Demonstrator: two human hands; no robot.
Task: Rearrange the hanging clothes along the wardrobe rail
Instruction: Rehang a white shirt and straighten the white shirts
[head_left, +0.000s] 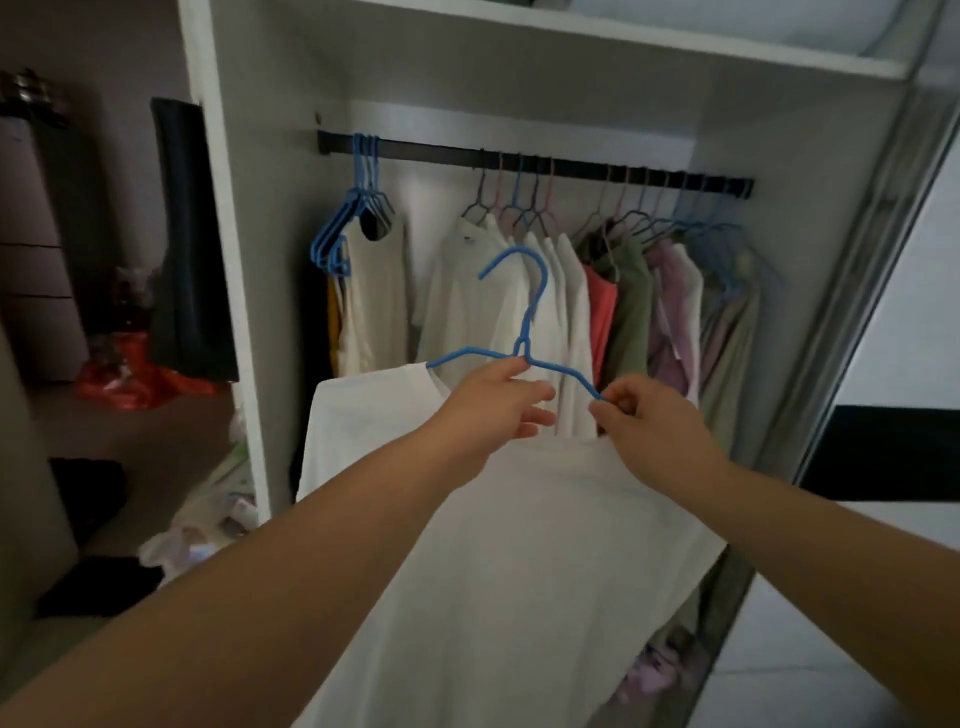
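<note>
At the far left of the black rail (441, 151) I see a bunch of bare blue hangers (340, 228) pushed against the wardrobe's side wall (270, 208), with a cream top (371, 296) hanging just beside them; I judge they are parked there to keep the spares out of the way. Next along comes a gap of bare rail, then a packed row of hung clothes (597, 291), white shirts first, then a coral piece, green, lilac and pale ones at the right end. In front of that row, off the rail, I hold a blue hanger (535, 312) carrying a white shirt (498, 545), which drapes down toward me. My left hand (493, 400) pinches the hanger at the neck just under the hook, which I take to be for steering the hook up to the rail. My right hand (649, 415) pinches the hanger's right shoulder tip where the shirt has slipped off it, probably to seat the fabric back on. The hook points left and hangs well below the rail, so the shirt is not yet rehung; the gap looks like the likely slot.
</note>
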